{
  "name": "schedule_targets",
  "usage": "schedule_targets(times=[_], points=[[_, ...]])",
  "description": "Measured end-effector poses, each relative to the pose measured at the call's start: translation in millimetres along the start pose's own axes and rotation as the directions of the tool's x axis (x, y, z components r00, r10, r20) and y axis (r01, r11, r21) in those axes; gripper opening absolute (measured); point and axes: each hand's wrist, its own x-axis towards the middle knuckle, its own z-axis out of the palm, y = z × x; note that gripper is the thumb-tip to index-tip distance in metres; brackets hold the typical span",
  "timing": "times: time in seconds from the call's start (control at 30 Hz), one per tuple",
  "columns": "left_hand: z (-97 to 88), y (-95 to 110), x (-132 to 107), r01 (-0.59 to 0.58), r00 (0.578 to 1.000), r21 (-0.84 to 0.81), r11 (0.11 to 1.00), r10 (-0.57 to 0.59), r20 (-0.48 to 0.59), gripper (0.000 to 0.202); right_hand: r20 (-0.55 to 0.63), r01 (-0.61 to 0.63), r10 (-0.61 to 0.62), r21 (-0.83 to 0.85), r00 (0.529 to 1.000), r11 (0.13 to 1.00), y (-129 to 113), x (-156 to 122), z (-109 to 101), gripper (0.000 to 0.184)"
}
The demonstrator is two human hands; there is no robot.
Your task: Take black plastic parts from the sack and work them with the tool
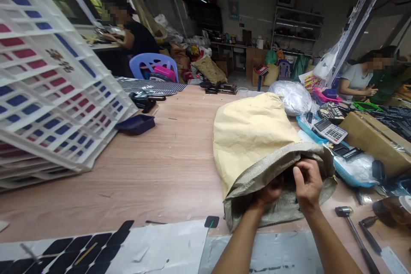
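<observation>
A large yellow paper sack (253, 124) lies on the wood-grain table, with its grey woven mouth (257, 175) folded back and facing me. My left hand (271, 192) reaches inside the opening, where shadow and the sack's lining hide its fingers. At the right part of the mouth is my right hand (308, 180), its fingers curled and thumb bent in. Whatever those fingers grip is dark or hidden and cannot be made out. The sack's contents do not show.
White plastic baskets (64, 72) lean at the left beside a dark blue tray (136, 124). Black rounded pads (86, 246) lie along the front edge. To the right are a hammer (356, 231), a calculator (330, 130) and a cardboard box (379, 137). Two people sit farther back.
</observation>
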Motion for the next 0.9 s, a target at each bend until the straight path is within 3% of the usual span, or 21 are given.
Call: schedule_targets(times=[0.07, 0.13, 0.23, 0.3, 0.37, 0.43, 0.53, 0.6, 0.7, 0.77, 0.83, 0.9], points=[[-2.6, 14.1, 5.8, -0.183, 0.979, 0.052, 0.982, 0.187, -0.085, 0.018, -0.066, 0.215, -0.236, -0.239, 0.969, 0.947, 2.7, 0.5, 1.4, 0.026], [-13.7, 27.0, 13.6, -0.29, 0.94, 0.083, 0.954, 0.299, -0.161, 0.018, 0.0, 0.326, -0.362, -0.435, 0.932, 0.84, 12.1, 9.4, 8.6, 0.045], [-37.2, 38.9, 28.1, -0.339, 0.888, 0.146, 0.929, 0.368, -0.275, 0.031, 0.119, 0.382, -0.395, -0.604, 0.911, 0.7, 25.6, 36.3, 27.5, 0.06], [-50.0, 38.9, 37.9, -0.28, 0.871, 0.271, 0.921, 0.362, -0.331, 0.037, 0.154, 0.374, -0.368, -0.653, 0.917, 0.658, 27.2, 59.0, 42.5, 0.062], [-58.1, 30.8, 46.1, -0.064, 0.891, 0.432, 0.9, 0.246, -0.382, 0.041, 0.191, 0.387, -0.354, -0.658, 0.915, 0.646, 24.0, 80.6, 57.7, 0.058], [-62.8, 15.1, 50.9, 0.192, 0.917, 0.517, 0.834, 0.036, -0.398, 0.049, 0.244, 0.41, -0.334, -0.638, 0.911, 0.651, 20.5, 97.2, 72.0, 0.049], [-68.6, -15.9, 50.8, 0.418, 0.903, 0.445, 0.792, -0.308, -0.3, 0.059, 0.391, 0.471, -0.28, -0.586, 0.877, 0.659, 22.1, 109.7, 89.2, 0.032], [-74.5, -34.6, 48.2, 0.541, 0.841, 0.302, 0.785, -0.504, -0.196, 0.052, 0.525, 0.515, -0.215, -0.533, 0.823, 0.671, 27.1, 112.1, 96.7, 0.023], [-88.4, -51.7, 46.2, 0.709, 0.706, 0.047, 0.704, -0.706, -0.062, 0.035, 0.716, 0.51, -0.064, -0.429, 0.695, 0.745, 33.3, 113.8, 103.3, 0.027], [-99.9, -55.4, 47.2, 0.749, 0.645, -0.205, 0.63, -0.764, 0.007, 0.034, 0.785, 0.377, 0.047, -0.348, 0.617, 0.858, 33.7, 115.9, 106.6, 0.038], [-111.2, -55.2, 48.9, 0.715, 0.612, -0.491, 0.498, -0.786, 0.093, 0.04, 0.818, 0.122, 0.14, -0.248, 0.558, 0.961, 31.7, 119.0, 110.7, 0.049], [-119.9, -54.0, 50.3, 0.656, 0.584, -0.676, 0.336, -0.793, 0.173, 0.044, 0.832, -0.123, 0.196, -0.154, 0.519, 0.98, 28.2, 122.2, 115.6, 0.055]])
